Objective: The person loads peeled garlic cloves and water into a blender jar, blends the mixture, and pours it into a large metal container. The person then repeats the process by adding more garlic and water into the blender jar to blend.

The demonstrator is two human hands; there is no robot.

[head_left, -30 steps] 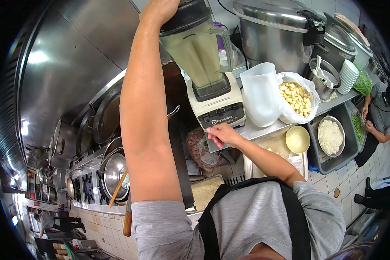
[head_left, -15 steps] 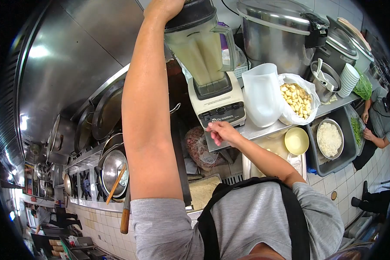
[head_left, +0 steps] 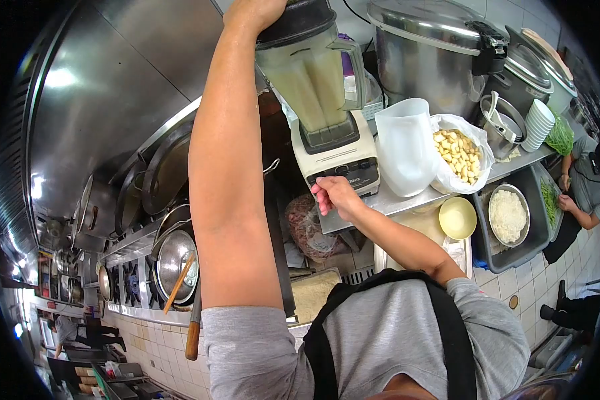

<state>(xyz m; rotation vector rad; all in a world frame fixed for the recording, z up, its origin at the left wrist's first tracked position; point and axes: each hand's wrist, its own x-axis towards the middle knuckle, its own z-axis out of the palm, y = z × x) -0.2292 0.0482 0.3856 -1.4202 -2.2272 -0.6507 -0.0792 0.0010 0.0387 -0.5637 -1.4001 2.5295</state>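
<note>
A blender jar (head_left: pixel 313 83) with pale greenish contents stands upright on its cream-coloured base (head_left: pixel 333 157). My left hand (head_left: pixel 257 15) lies on the black lid (head_left: pixel 297 25); its fingers are mostly hidden at the frame's top edge. At the base's front panel is my right hand (head_left: pixel 335 195), with its fingers curled and the tips against the left end of the panel. Whatever those fingertips cover cannot be made out. Just right of the base is a translucent white container (head_left: pixel 407 150), beside a white bag (head_left: pixel 483 143) of pale peeled pieces (head_left: pixel 457 157).
Behind the container is a large steel cooker (head_left: pixel 423 60). A yellow bowl (head_left: pixel 457 218) sits on a tray, near a grey tub (head_left: pixel 539 227) holding a bowl of white shreds (head_left: pixel 508 217). Pans and a stove (head_left: pixel 133 283) are left. A co-worker (head_left: pixel 587 177) handles greens at right.
My right hand has moved slightly up and left on the panel, covering more of the label. My left hand remains on the lid. The view has shifted a little.
</note>
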